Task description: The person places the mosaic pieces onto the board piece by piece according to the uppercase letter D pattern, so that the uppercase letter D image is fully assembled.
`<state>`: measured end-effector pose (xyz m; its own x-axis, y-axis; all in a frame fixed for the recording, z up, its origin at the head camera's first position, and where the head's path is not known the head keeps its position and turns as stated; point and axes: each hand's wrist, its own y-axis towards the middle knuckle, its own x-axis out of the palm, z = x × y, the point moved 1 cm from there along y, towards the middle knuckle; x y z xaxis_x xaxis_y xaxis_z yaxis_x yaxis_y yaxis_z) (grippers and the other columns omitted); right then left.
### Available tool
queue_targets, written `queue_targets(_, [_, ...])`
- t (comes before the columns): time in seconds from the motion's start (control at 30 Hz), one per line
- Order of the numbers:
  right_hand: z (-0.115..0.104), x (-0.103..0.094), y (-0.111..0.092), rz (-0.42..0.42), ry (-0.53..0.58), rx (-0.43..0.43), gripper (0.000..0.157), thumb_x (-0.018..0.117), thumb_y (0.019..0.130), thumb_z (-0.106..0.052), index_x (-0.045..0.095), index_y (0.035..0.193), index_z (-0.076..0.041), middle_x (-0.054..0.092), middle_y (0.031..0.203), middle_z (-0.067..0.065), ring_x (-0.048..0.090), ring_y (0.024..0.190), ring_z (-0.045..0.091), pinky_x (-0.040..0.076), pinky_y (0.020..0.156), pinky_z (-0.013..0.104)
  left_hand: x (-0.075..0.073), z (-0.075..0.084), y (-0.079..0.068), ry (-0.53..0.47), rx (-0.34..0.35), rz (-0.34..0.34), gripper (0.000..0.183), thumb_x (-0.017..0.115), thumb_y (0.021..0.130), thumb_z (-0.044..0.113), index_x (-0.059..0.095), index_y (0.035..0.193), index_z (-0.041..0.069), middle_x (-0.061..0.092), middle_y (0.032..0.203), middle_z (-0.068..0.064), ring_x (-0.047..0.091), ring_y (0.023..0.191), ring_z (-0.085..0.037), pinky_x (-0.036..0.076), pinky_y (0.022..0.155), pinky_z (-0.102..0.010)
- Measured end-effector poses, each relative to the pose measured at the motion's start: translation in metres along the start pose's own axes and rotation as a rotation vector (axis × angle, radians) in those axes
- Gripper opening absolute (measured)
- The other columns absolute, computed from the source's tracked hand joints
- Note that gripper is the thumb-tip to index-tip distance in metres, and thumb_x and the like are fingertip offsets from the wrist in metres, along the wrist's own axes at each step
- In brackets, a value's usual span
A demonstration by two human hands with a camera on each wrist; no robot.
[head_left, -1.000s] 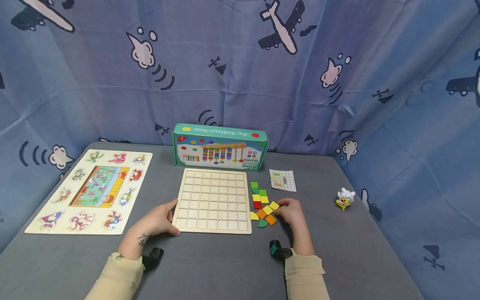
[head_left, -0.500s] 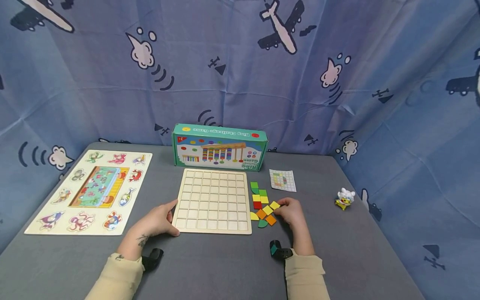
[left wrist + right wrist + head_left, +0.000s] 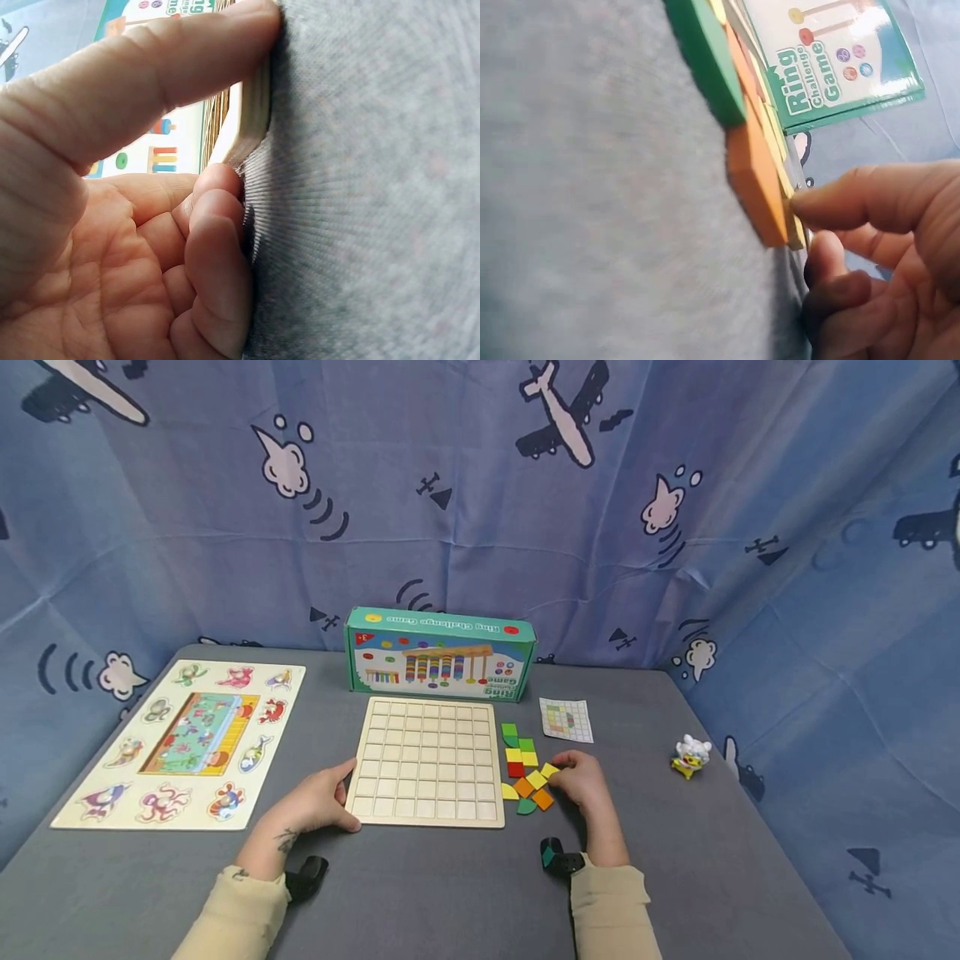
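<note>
A pale wooden grid board (image 3: 423, 762) lies in the middle of the table. At its near left corner my left hand (image 3: 318, 797) holds it, thumb at the corner and index finger along the left side. The left wrist view shows the thumb (image 3: 172, 60) across the board's edge (image 3: 247, 112), other fingers curled. Right of the board lie several flat tiles: green, red, orange and yellow squares, plus rounded ones. With thumb and fingertips, my right hand (image 3: 581, 778) pinches the outermost yellow square tile (image 3: 550, 770). An orange square tile (image 3: 757, 184) lies right beside it.
Behind the board stands a Ring Challenge Game box (image 3: 441, 656). A printed pattern card (image 3: 566, 720) lies behind the tiles. A sea-animal puzzle board (image 3: 180, 743) covers the left side. Far right stands a small white and yellow toy figure (image 3: 690, 757).
My right hand has shifted very slightly away from me and its fingertips now cover a bit more of the yellow tile. My left hand and the board stay put.
</note>
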<state>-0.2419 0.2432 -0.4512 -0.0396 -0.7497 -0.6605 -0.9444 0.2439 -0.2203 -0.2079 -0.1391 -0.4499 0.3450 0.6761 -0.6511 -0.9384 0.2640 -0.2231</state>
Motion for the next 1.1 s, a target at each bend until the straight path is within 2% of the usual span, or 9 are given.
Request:
queue_targets(0.17, [-0.016, -0.001, 0.013, -0.073, -0.124, -0.06, 0.032, 0.066, 0.075, -0.007, 0.063, 0.106, 0.0, 0.059, 0.104, 0.019, 0.052, 0.079, 0.026, 0.043, 0.066, 0.033, -0.001, 0.001, 0.0, 0.002, 0.0, 0.004, 0.103, 0.082, 0.055, 0.004, 0.028, 0.142, -0.007, 0.047, 0.068, -0.005, 0.04, 0.058, -0.016, 0.032, 0.053, -0.028])
queue_targets(0.33, [-0.028, 0.006, 0.03, -0.117, -0.237, -0.136, 0.033, 0.066, 0.078, -0.012, 0.064, 0.11, -0.002, 0.059, 0.112, 0.018, 0.054, 0.09, 0.028, 0.045, 0.08, 0.041, -0.001, 0.001, -0.001, 0.012, -0.003, 0.007, 0.102, 0.083, 0.055, 0.004, 0.028, 0.142, -0.007, 0.047, 0.068, -0.005, 0.04, 0.058, -0.016, 0.031, 0.054, -0.028])
queue_targets(0.53, [-0.033, 0.013, 0.04, -0.145, -0.334, -0.146, 0.042, 0.062, 0.08, -0.014, 0.06, 0.12, -0.003, 0.057, 0.123, 0.018, 0.055, 0.097, 0.029, 0.044, 0.088, 0.046, 0.0, 0.001, -0.001, 0.0, 0.003, 0.01, 0.102, 0.082, 0.055, 0.003, 0.029, 0.141, -0.008, 0.046, 0.068, -0.005, 0.04, 0.059, -0.016, 0.032, 0.054, -0.028])
queue_targets(0.67, [-0.037, 0.014, 0.039, -0.147, -0.341, -0.124, 0.038, 0.063, 0.082, -0.013, 0.061, 0.118, -0.003, 0.058, 0.119, 0.018, 0.054, 0.093, 0.029, 0.045, 0.084, 0.044, 0.0, 0.001, -0.001, -0.001, -0.001, 0.012, 0.101, 0.082, 0.055, 0.003, 0.03, 0.141, -0.007, 0.047, 0.069, -0.006, 0.04, 0.059, -0.016, 0.032, 0.055, -0.028])
queue_targets(0.77, [-0.039, 0.014, 0.038, -0.134, -0.329, -0.121, 0.028, 0.064, 0.081, -0.01, 0.06, 0.107, -0.002, 0.059, 0.104, 0.016, 0.052, 0.084, 0.027, 0.045, 0.072, 0.037, 0.0, 0.001, -0.001, -0.001, -0.006, 0.012, 0.101, 0.082, 0.055, 0.003, 0.03, 0.141, -0.006, 0.047, 0.069, -0.006, 0.04, 0.059, -0.016, 0.032, 0.055, -0.028])
queue_targets(0.9, [-0.04, 0.013, 0.037, -0.135, -0.302, -0.127, 0.013, 0.063, 0.08, -0.007, 0.055, 0.089, -0.003, 0.053, 0.086, 0.012, 0.05, 0.073, 0.024, 0.039, 0.059, 0.03, 0.0, 0.002, -0.001, 0.001, -0.006, 0.013, 0.101, 0.082, 0.055, 0.003, 0.03, 0.141, -0.006, 0.047, 0.068, -0.006, 0.04, 0.058, -0.016, 0.032, 0.054, -0.028])
queue_targets(1.1, [-0.048, 0.013, 0.034, -0.112, -0.21, -0.181, 0.011, 0.063, 0.081, -0.007, 0.053, 0.083, -0.004, 0.049, 0.078, 0.009, 0.049, 0.068, 0.021, 0.038, 0.056, 0.028, 0.0, 0.001, 0.0, 0.001, -0.003, 0.016, 0.102, 0.082, 0.054, 0.004, 0.03, 0.141, -0.007, 0.046, 0.068, -0.005, 0.04, 0.058, -0.016, 0.031, 0.054, -0.028])
